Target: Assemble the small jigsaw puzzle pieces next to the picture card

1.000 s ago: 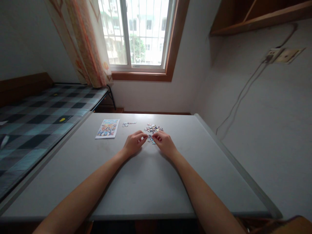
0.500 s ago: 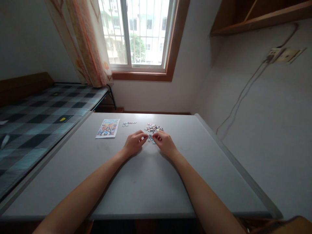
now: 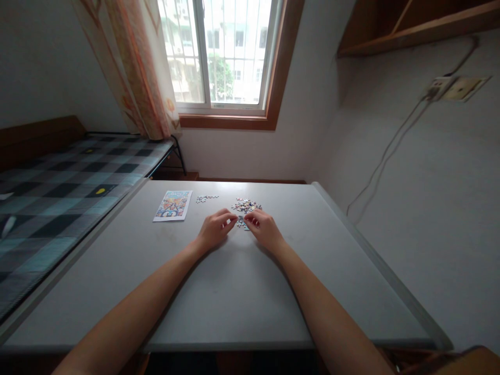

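Observation:
My left hand (image 3: pixel 215 228) and my right hand (image 3: pixel 266 229) face each other over the white table (image 3: pixel 234 291), fingertips pinched close together. Between them is a small dark jigsaw piece (image 3: pixel 240 217), with the fingertips of both hands at its sides. Just below the fingers, a few light blue jigsaw pieces (image 3: pixel 246 227) lie on the table, partly hidden by my right hand. A loose heap of jigsaw pieces (image 3: pixel 246 204) spreads right behind the hands. Farther left sits a small group of joined-looking pieces (image 3: pixel 206 198).
A colourful picture sheet (image 3: pixel 173 206) with a penguin lies on the table's left side. Beyond the left edge stands a bed (image 3: pixel 78 177) with a checked cover. A window (image 3: pixel 222 57) is ahead, and a cable (image 3: pixel 385 156) hangs along the right wall.

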`<state>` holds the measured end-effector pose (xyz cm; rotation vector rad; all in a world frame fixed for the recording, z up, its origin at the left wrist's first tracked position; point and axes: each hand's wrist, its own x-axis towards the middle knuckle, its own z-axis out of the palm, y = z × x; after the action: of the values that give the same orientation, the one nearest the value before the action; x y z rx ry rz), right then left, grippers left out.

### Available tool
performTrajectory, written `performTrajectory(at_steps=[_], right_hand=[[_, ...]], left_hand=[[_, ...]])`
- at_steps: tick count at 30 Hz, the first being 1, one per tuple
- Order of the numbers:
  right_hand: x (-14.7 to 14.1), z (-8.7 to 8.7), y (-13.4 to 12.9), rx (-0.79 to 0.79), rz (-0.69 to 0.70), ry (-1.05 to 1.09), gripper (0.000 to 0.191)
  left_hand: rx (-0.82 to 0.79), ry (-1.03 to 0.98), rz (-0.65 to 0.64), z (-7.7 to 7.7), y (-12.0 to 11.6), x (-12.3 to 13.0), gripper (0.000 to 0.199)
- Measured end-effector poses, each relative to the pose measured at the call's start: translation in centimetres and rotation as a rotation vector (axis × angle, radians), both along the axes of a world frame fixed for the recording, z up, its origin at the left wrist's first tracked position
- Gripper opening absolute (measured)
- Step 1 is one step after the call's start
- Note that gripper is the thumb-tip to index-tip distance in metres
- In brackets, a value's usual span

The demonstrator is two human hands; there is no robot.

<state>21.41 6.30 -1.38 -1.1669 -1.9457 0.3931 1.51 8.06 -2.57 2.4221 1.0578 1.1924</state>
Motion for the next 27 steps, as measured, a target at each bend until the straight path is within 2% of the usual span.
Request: performTrajectory(at_steps=[27], right_hand=[[-0.16, 0.36, -0.18, 0.001, 0.001, -0.003, 0.009]], left_hand=[[-0.014, -0.011, 0.007, -0.07, -0.12, 0.09, 0.015]])
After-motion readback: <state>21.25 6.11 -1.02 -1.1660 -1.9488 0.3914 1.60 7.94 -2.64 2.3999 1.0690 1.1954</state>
